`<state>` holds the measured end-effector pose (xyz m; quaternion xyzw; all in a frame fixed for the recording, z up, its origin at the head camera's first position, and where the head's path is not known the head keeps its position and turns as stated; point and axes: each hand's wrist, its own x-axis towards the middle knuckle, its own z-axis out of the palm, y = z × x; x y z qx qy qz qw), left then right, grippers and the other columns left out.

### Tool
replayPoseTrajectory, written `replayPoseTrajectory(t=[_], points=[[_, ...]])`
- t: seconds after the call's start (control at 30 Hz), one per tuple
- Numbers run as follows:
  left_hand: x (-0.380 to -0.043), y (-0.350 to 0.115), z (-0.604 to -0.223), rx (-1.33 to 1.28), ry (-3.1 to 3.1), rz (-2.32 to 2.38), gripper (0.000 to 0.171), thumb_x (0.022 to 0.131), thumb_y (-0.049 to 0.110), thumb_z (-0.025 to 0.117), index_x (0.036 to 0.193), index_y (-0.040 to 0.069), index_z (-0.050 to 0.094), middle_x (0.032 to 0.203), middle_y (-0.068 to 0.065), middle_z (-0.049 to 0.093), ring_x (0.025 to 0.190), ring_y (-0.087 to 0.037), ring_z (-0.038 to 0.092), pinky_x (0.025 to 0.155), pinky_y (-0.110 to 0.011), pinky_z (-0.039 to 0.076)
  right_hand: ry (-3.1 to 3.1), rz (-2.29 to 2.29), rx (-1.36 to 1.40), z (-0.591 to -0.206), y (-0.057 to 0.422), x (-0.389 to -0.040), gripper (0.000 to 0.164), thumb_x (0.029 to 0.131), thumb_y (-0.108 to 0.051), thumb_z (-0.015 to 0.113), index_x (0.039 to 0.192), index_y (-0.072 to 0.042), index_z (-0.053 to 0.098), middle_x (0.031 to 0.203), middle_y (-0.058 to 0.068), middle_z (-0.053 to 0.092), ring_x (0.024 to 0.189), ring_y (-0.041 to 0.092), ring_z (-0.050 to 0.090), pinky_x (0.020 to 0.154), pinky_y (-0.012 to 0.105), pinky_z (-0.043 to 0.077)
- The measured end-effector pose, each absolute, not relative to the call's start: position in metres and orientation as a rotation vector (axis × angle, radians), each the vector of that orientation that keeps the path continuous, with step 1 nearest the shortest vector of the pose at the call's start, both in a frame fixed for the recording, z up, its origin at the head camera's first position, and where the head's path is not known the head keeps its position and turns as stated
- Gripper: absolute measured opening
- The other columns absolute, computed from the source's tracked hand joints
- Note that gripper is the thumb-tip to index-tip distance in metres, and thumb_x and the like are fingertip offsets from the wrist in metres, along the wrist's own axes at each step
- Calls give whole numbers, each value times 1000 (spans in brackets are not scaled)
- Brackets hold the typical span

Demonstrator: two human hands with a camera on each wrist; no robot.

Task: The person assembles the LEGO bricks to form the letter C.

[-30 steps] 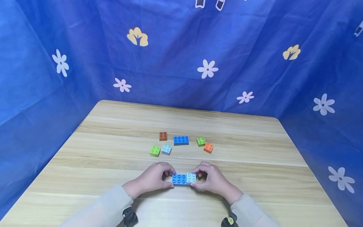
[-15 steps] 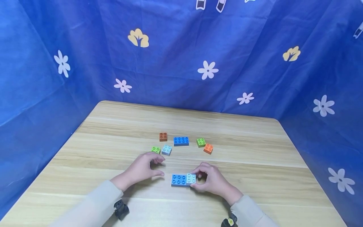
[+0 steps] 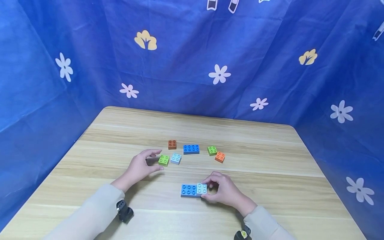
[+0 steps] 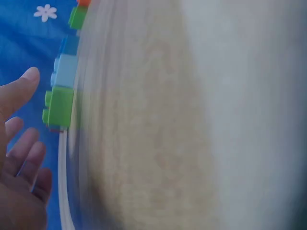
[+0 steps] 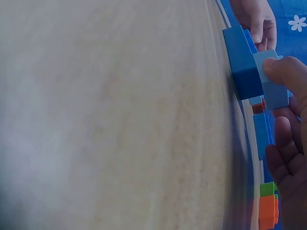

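My right hand (image 3: pixel 224 190) pinches a light blue building brick (image 3: pixel 201 189) between thumb and fingers. That brick sits on the right end of a longer blue brick (image 3: pixel 188 190), whose remaining studs show to the left. In the right wrist view the thumb presses the near side of the light blue brick (image 5: pixel 271 86), over the end of the blue brick (image 5: pixel 241 64). My left hand (image 3: pixel 139 167) is around the left side of a green brick (image 3: pixel 163 160), thumb and fingers spread apart. The left wrist view shows a gap between this hand (image 4: pixel 21 153) and the green brick (image 4: pixel 61 106).
Close to the green brick lies a second light blue brick (image 3: pixel 176 158). Farther back are a brown brick (image 3: pixel 172 144) and another long blue brick (image 3: pixel 191 149). To their right, a green brick (image 3: pixel 212 150) touches an orange brick (image 3: pixel 220 157). A blue curtain (image 3: pixel 186 90) hangs behind the wooden table (image 3: pixel 255 160).
My left hand has let go of the long blue brick's left end and moved left and away from me to the green brick. My right hand has stayed on the light blue brick.
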<state>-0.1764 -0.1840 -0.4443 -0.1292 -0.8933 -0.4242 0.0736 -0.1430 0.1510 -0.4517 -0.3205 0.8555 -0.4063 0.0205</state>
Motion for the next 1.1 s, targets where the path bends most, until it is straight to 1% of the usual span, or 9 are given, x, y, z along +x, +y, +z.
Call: replayPoseTrajectory(t=[0.2, 0.3, 0.43, 0.57, 0.7, 0.83, 0.97, 1.1], points=[[-183, -183, -444, -384, -2754, -1299, 70, 68, 15, 85, 129, 0, 54, 120, -19, 61, 109, -37, 56, 98, -54, 38, 2653, -1254, -988, -451, 151, -143, 33, 69, -24, 85, 98, -20, 70, 85, -10, 58, 76, 8, 56, 69, 22, 49], [-186, -182, -444, -384, -2787, -1314, 69, 69, 12, 84, 130, -1, 53, 122, -19, 60, 112, -37, 54, 100, -53, 37, 2652, -1256, -990, -450, 151, -143, 33, 68, -23, 85, 98, -19, 70, 84, -9, 58, 76, 8, 56, 68, 22, 49], [-188, -180, -445, -393, -2807, -1315, 63, 72, 8, 81, 128, -1, 55, 123, -19, 60, 114, -39, 53, 99, -52, 38, 2648, -1257, -987, -450, 151, -143, 33, 68, -23, 85, 98, -19, 70, 84, -7, 59, 76, 8, 56, 68, 22, 49], [-189, -178, -444, -412, -2814, -1268, 50, 74, 4, 79, 120, -1, 62, 119, -19, 62, 111, -38, 56, 97, -51, 41, 2649, -1255, -981, -450, 151, -143, 34, 68, -23, 86, 98, -19, 70, 84, -7, 59, 76, 8, 56, 69, 22, 49], [-190, -177, -443, -410, -2828, -1223, 40, 75, 4, 78, 113, 1, 66, 114, -18, 64, 107, -36, 58, 94, -50, 43, 2649, -1258, -983, -450, 151, -143, 34, 68, -23, 86, 98, -19, 70, 84, -6, 60, 76, 8, 56, 69, 22, 49], [-187, -176, -441, -404, -2833, -1237, 38, 74, 6, 79, 109, 1, 67, 111, -15, 65, 102, -33, 59, 93, -50, 44, 2652, -1260, -992, -450, 151, -143, 34, 68, -22, 86, 98, -19, 70, 84, -6, 60, 76, 9, 56, 69, 22, 49], [-182, -175, -440, -410, -2833, -1271, 38, 72, 8, 81, 107, 2, 67, 103, -9, 67, 96, -29, 61, 90, -49, 45, 2653, -1262, -990, -450, 150, -143, 34, 67, -22, 86, 98, -18, 70, 83, -5, 60, 75, 9, 56, 69, 22, 49], [-175, -171, -439, -418, -2819, -1314, 37, 71, 9, 82, 105, 4, 68, 97, -5, 67, 93, -26, 61, 90, -50, 45, 2654, -1264, -986, -450, 150, -143, 34, 67, -21, 86, 97, -18, 70, 83, -5, 60, 75, 8, 56, 69, 22, 49]])
